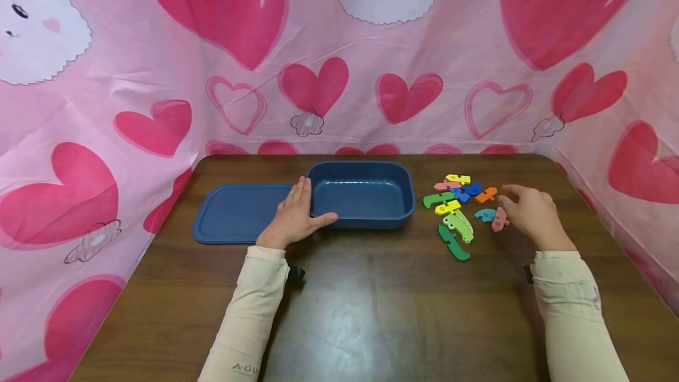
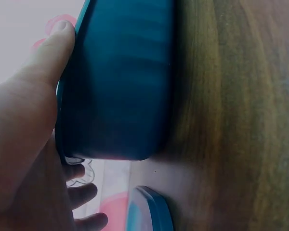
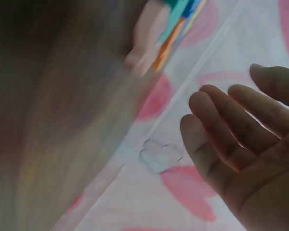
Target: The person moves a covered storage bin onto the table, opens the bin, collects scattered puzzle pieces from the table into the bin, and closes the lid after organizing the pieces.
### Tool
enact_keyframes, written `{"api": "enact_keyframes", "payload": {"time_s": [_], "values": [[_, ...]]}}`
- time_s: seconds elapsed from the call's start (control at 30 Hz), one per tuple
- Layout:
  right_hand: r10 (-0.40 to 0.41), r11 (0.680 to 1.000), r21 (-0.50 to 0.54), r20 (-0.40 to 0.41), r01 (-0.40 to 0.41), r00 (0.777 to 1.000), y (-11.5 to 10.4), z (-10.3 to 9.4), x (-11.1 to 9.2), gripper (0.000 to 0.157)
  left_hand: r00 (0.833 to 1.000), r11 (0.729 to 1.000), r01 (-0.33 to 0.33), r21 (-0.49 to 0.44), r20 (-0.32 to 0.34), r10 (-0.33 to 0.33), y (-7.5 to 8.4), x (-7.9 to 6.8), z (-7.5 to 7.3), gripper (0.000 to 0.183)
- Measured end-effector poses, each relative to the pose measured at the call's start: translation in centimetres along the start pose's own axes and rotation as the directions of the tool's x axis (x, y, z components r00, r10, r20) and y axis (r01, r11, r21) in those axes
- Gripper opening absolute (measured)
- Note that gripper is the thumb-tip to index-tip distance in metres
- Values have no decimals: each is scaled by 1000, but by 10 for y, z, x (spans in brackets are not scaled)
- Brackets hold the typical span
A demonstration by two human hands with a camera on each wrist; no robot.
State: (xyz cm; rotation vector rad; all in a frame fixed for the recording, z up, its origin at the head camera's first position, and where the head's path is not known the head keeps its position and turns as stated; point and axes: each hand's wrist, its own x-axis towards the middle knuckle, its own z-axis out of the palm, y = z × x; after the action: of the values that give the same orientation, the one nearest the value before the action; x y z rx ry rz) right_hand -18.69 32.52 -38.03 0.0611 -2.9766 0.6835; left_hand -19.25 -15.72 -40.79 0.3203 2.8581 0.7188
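A: Target position?
B: Pink notched puzzle piece lies on the counter, right beside the teal piece
A: Grip?
B: Right hand near it, fingers loosely spread, nothing pinched. Left hand spread, touching the navy container at its left end
A: Method?
B: Suggest pinching pink by opposite edges, lifting clear of teal; left palm light, lest the container slide
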Motion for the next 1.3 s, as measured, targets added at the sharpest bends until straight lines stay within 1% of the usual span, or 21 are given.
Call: {"api": "enact_keyframes", "payload": {"time_s": [0.07, 0.2, 0.33, 0.4, 0.57, 0.93, 1.3], "values": [[3, 1000, -19, 36, -3, 999, 14, -2, 1, 34, 1000, 1000, 2, 3, -5, -2, 1, 0, 0, 119], [-19, 997, -69, 120, 27, 993, 35, -3, 1, 22, 1000, 1000, 1, 1, -14, -1, 2, 0, -1, 118], [-24, 996, -82, 194, 41, 981, 45, 1, 0, 17, 1000, 1000, -3, -1, -17, 3, 2, 0, 0, 117], [-27, 996, -83, 205, 45, 978, 46, 3, 0, 17, 1000, 1000, -5, -3, -16, 5, 2, -1, 0, 117], [-34, 994, -95, 201, 54, 979, 47, 8, 1, 17, 1000, 1000, -14, -8, -16, 14, 1, -1, 0, 116], [-66, 990, -109, 207, 90, 976, 44, 11, 2, 10, 1000, 1000, -22, -18, -16, 22, 0, -1, 0, 117], [-63, 991, -110, 162, 82, 985, 46, 9, 0, 11, 999, 999, -29, -24, -22, 29, 1, -2, 0, 118]]}}
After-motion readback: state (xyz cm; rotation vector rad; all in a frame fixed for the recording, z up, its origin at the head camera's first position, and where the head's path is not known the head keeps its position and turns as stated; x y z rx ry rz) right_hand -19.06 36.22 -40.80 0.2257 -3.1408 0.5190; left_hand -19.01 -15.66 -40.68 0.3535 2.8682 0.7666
